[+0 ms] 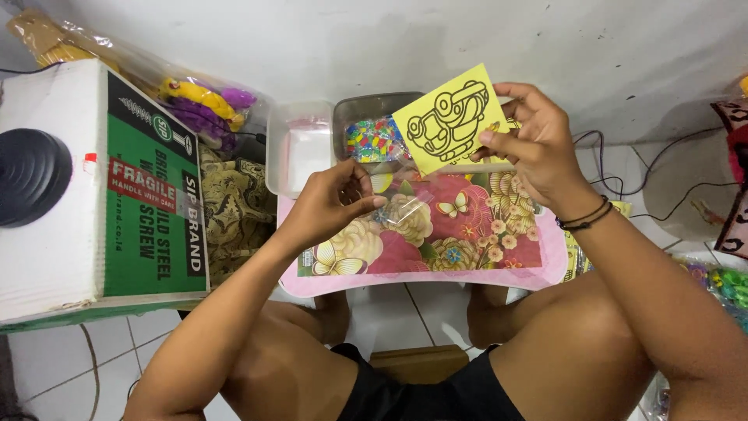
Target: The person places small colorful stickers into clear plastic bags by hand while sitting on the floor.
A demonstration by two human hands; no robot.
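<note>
Pinching a stiff, light yellow card [450, 119] by its edge, my right hand [530, 144]; left hand [331, 206] grips a slippery clear sleeve [401, 204].

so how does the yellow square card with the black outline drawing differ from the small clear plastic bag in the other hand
The yellow square card with the black outline drawing is opaque, stiff and flat; the small clear plastic bag is see-through and crinkled. The right hand holds the card raised above the trays; the left hand holds the bag low over the floral tabletop. Both are pinched by fingertips.
</note>
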